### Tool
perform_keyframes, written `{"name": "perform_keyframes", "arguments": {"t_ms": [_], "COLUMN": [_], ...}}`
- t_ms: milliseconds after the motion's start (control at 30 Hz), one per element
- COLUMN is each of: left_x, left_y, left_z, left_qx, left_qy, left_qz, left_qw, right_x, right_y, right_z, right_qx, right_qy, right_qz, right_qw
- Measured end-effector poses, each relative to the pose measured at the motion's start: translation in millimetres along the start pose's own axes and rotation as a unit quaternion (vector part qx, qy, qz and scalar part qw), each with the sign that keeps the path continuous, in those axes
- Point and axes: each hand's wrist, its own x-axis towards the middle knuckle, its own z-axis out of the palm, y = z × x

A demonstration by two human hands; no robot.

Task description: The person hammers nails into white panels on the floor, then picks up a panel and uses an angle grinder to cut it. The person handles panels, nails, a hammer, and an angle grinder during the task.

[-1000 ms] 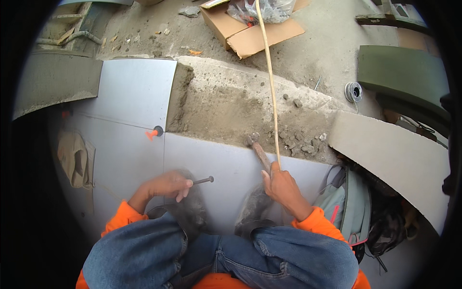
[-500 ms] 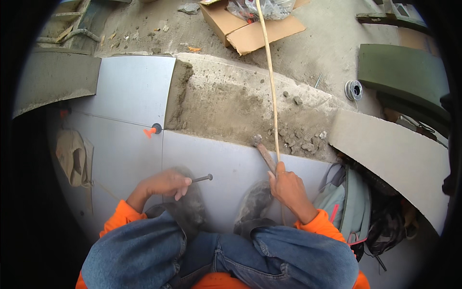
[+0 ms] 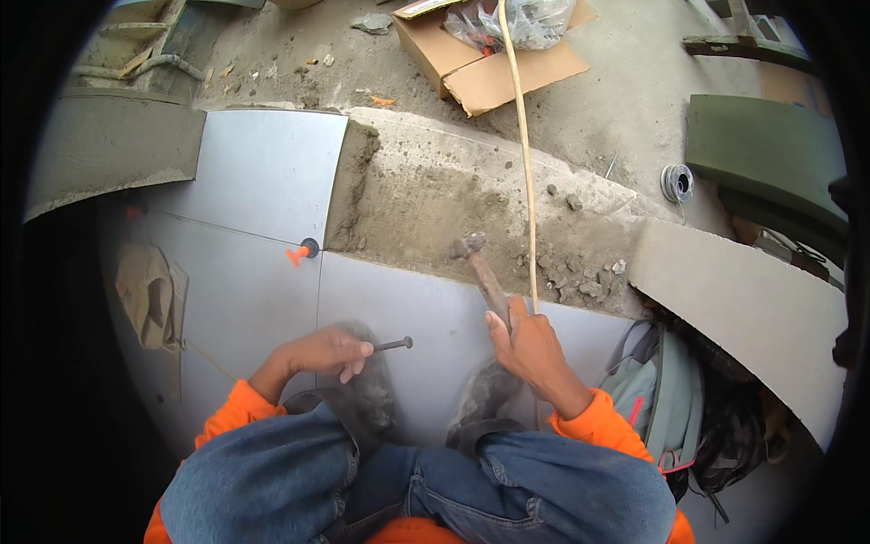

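Hammer [image 3: 482,272] worn, dusty; nail [image 3: 393,344] dark, large-headed.

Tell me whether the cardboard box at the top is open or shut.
Open: the cardboard box has its flaps spread flat, and a clear plastic bag shows inside.

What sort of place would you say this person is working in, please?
Most likely a construction site where floor tiles are being laid. Large grey tiles sit beside a raw mortar bed, an orange tile spacer marks a joint, and the right hand holds a hammer while the left hand holds a nail.
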Motion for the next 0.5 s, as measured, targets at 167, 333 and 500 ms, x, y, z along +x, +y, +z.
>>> {"name": "perform_keyframes", "arguments": {"t_ms": [167, 333, 500], "left_x": [0.6, -0.2, 1.6], "left_y": [1.2, 1.0, -0.9], "left_z": [0.0, -0.6, -2.6], "left_qx": [-0.017, -0.025, -0.011], "left_qy": [0.006, -0.001, 0.007], "left_qz": [0.022, 0.017, 0.015], "left_qw": [1.0, 1.0, 1.0], "right_x": [-2.3, -4.6, -4.3], "right_y": [5.0, 6.0, 6.9], "right_z": [-1.7, -3.3, -5.3], "right_qx": [-0.011, 0.016, -0.04], "right_qy": [0.003, 0.027, 0.003], "right_qz": [-0.018, -0.003, -0.008], "right_qw": [1.0, 1.0, 0.999]}}
